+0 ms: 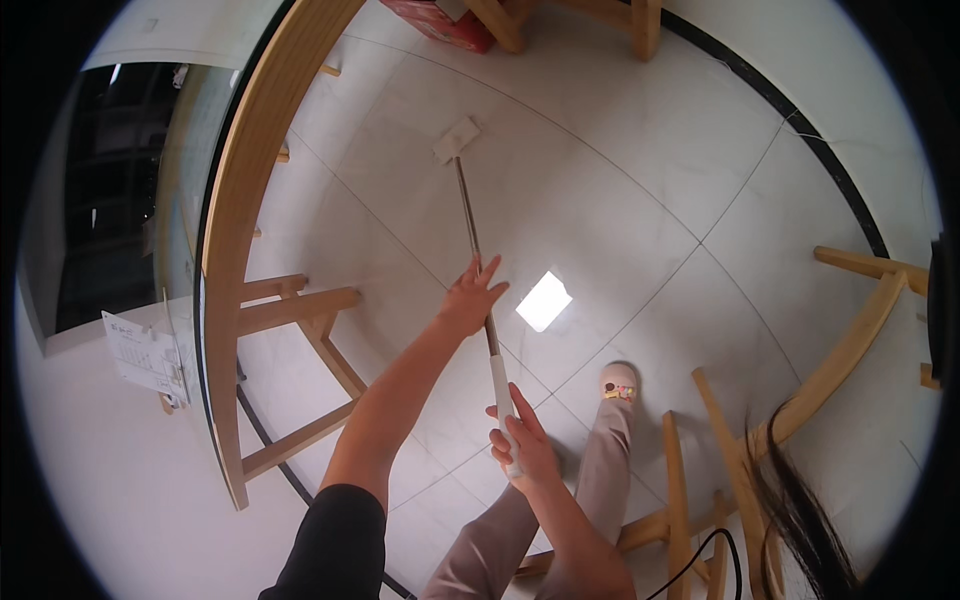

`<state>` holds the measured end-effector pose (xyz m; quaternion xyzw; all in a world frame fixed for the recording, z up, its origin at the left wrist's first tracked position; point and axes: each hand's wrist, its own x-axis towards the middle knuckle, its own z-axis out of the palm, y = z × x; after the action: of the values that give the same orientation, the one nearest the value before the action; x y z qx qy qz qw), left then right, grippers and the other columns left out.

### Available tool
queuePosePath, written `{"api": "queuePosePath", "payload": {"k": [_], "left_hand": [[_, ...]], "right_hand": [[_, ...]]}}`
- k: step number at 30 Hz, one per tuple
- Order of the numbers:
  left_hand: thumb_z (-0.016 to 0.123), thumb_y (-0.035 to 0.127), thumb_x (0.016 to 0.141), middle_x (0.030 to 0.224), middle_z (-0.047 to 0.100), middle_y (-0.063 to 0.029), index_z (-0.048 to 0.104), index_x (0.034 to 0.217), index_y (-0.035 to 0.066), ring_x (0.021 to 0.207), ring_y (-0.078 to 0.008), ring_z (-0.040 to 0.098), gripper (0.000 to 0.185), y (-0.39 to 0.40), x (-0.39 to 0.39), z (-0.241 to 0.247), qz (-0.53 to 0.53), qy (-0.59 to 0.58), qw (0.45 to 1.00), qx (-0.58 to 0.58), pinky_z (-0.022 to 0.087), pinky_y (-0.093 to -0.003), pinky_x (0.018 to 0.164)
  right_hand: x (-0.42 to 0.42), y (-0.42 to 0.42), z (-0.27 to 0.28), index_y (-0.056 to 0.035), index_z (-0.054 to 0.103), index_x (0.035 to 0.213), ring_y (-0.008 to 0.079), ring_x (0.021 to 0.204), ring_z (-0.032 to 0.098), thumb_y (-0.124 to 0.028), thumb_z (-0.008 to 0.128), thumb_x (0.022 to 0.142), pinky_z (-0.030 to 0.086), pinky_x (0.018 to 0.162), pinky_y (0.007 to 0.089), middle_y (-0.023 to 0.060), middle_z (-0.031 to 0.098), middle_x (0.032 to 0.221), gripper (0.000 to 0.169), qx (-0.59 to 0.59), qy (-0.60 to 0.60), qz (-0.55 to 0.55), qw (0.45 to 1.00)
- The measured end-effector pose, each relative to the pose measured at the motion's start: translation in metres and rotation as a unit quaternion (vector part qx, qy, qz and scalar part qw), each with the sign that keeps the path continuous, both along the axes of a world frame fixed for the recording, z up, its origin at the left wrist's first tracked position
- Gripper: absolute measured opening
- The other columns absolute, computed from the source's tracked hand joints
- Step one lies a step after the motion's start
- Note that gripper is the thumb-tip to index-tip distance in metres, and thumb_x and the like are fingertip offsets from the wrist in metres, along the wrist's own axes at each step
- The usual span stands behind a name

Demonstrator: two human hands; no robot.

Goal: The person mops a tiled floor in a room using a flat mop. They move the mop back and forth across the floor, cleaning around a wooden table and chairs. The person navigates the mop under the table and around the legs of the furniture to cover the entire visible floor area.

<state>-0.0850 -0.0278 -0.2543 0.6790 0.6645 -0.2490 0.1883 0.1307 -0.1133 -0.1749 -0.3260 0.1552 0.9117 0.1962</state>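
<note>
A flat mop with a metal pole (468, 210) and a white handle grip (500, 386) slants away from me over the floor. Its pale, flat head (457, 140) lies on the light tiles (600, 202). Partway up the metal pole is my left hand (471, 300), its fingers spread and the pole passing under the palm. Lower down, my right hand (529, 450) is wrapped around the white grip near its end.
On the left stands a glass-topped wooden table (244, 165) with a wooden stool (300, 307) partly beneath. Wooden chairs (832, 360) stand at the right and lower right. A red box (442, 22) sits at the top among wooden legs. A black cable (694, 559) curves near the bottom.
</note>
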Motion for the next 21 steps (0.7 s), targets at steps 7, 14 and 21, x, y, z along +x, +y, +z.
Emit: {"api": "queuePosePath", "payload": {"k": [7,14,21], "left_hand": [[0.056,0.02,0.076,0.123,0.033,-0.0262,0.018,0.132,0.006,0.105,-0.0436,0.043,0.07,-0.033,-0.019,-0.073,0.313,-0.165,0.932,-0.085,0.041,-0.0417,0.086],[0.049,0.015,0.08,0.103,0.048,-0.0296,0.006,0.131,-0.001,0.09,-0.0372,0.054,0.069,-0.013,-0.029,-0.08,0.591,-0.209,0.774,0.092,0.044,-0.0415,0.076],[0.042,0.01,0.081,0.085,0.055,-0.0301,-0.005,0.132,0.002,0.078,-0.0416,0.055,0.071,-0.091,0.03,-0.046,0.526,-0.186,0.827,0.071,0.043,-0.0454,0.071]], "right_hand": [[0.055,-0.052,0.045,-0.0203,0.019,0.134,0.0083,0.054,0.037,-0.008,0.04,0.087,0.03,0.042,0.0186,0.0066,0.045,0.106,0.053,-0.04,0.026,0.017,0.999],[-0.001,-0.017,0.033,-0.0199,0.022,0.134,0.0084,0.054,0.037,-0.008,0.04,0.087,0.03,0.042,0.0183,0.006,0.046,0.104,0.052,-0.016,0.003,0.027,1.0],[0.024,-0.068,0.042,-0.0163,0.021,0.134,0.0094,0.055,0.038,-0.009,0.041,0.086,0.032,0.041,0.0191,0.0077,0.046,0.102,0.052,-0.068,-0.031,0.022,0.997]]}}
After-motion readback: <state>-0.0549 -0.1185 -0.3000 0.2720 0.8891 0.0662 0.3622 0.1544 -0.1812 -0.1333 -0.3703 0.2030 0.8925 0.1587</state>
